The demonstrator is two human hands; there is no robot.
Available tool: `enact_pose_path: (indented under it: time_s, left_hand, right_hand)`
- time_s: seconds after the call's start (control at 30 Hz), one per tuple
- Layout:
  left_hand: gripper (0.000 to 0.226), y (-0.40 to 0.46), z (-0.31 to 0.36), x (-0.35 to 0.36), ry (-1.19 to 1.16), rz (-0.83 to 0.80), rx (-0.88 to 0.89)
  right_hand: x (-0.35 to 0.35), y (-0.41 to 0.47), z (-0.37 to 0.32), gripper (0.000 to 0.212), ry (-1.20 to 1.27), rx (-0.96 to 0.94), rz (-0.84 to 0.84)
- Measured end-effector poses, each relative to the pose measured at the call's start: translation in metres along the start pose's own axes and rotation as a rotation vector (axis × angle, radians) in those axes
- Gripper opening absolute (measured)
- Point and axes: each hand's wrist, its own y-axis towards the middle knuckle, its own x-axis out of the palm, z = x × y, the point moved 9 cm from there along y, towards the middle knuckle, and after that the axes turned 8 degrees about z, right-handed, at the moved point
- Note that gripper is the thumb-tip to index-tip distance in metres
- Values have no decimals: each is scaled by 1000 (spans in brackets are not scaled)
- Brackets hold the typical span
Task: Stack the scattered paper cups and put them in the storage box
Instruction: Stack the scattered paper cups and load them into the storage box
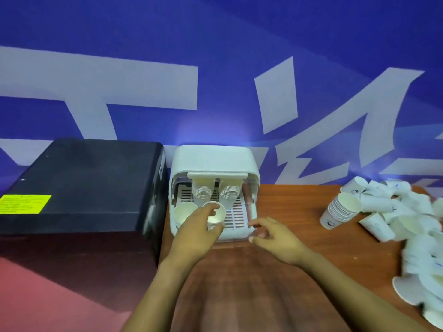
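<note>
at frame centre the left hand [196, 226] is gripping a cup stack [215, 218], seating it in the storage box [213, 161]. the right hand [271, 232], fingers loosely spread, is touching the box's front edge, likely steadying it.

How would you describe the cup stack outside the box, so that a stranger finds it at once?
Start at the white storage box against the blue wall and go right along the wooden table to the heap of loose cups. The stack leans at the heap's left edge, the only nested cups there.

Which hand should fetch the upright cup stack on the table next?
Right. The right hand is free and nearer the upright cup stack; the left hand holds a cup stack in the storage box.
</note>
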Motion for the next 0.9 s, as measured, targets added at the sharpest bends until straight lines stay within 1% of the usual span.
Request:
enact_pose_path:
  time_s: [0.13, 0.27, 0.37, 0.53, 0.73, 0.9]
  left_hand:
    - [38, -22, 12, 28, -13, -43, -14]
    - [36, -42, 38, 72, 24, -174, 11]
    - [36, -53, 62, 103, 21, -195, 26]
    - [36, -70, 110, 166, 70, -197, 42]
    - [38, -89, 176, 262, 40, -235, 27]
    - [40, -111, 199, 318, 71, -323, 31]
  right_hand:
    - [-19, -29, 23, 27, 127, 81, 30]
    - [-44, -54, 49, 25, 249, 91, 109]
    - [-67, -72, 77, 23, 280, 91, 134]
    - [-119, -104, 145, 22, 292, 115, 141]
    - [-186, -146, 246, 19, 297, 182, 164]
    - [-213, -168, 301, 19, 315, 235, 165]
